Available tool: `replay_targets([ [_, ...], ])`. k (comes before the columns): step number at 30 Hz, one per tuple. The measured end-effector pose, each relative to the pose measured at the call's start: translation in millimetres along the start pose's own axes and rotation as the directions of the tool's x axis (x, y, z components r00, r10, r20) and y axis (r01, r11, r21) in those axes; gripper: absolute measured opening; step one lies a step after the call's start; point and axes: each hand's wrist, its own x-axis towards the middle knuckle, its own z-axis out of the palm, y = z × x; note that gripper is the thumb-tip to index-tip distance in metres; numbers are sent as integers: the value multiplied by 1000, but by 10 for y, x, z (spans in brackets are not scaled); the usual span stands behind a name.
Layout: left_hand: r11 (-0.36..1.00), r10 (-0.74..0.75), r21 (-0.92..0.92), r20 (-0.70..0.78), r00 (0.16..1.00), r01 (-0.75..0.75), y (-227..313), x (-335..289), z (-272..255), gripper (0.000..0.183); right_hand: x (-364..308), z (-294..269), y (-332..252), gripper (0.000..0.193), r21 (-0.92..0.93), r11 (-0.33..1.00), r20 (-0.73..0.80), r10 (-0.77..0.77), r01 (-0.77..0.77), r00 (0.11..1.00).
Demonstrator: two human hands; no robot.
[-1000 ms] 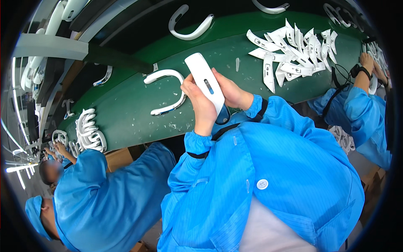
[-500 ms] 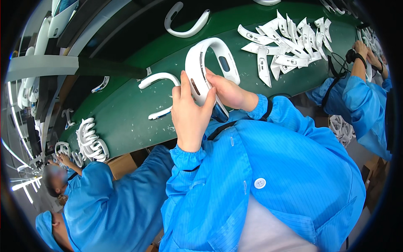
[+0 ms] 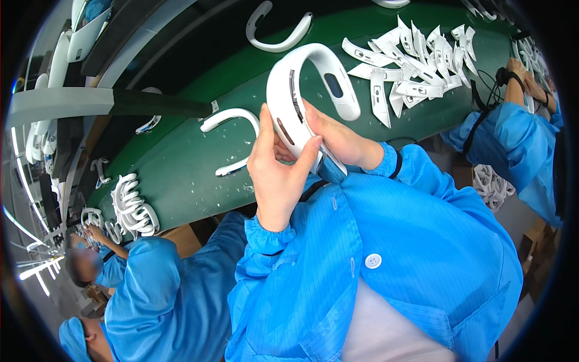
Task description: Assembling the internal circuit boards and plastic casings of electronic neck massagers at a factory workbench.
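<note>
Both hands hold up a white U-shaped neck fan (image 3: 281,90) in front of my chest. Its near arm shows a long dark slot along the edge and a shorter brown slot. The other arm carries a dark oval panel and fine perforations near its tip. My left hand (image 3: 277,172) grips the near arm, thumb on one side and fingers on the other. On the opposite side of that arm, my right hand (image 3: 344,140) closes with its thumb along the slotted edge. Beyond my left hand, another white neck fan (image 3: 232,116) lies on the green table, partly hidden.
Loose white curved shell pieces (image 3: 416,63) pile up on the green table (image 3: 187,175) at the far right. Another neck fan (image 3: 280,45) lies farther back. Several stacked ones (image 3: 129,205) stand at the left. Co-workers in blue sit on both sides; a dark bar (image 3: 160,102) crosses the upper left.
The held neck fan has turned slightly and shifted right, with its long slotted edge now showing more. Both hands keep their hold on it.
</note>
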Motion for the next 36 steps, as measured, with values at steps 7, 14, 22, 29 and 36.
replay_targets([
  [7,999,-40,-14,-51,998,40,-149,-52,61,77,53,-15,-5,54,148,986,-53,86,-77,995],
  [14,989,26,145,16,1000,-28,-242,-3,62,74,62,-55,25,58,-10,999,-10,42,-42,999],
  [22,996,-67,66,26,997,65,-210,-40,68,68,13,-25,74,61,-108,994,23,31,-29,999],
  [29,816,69,574,10,998,-63,-272,53,-54,52,18,7,168,65,-113,993,-74,-34,26,997],
  [36,863,-314,-387,90,945,324,-497,680,-250,56,2,101,251,79,-486,874,173,80,15,982],
])
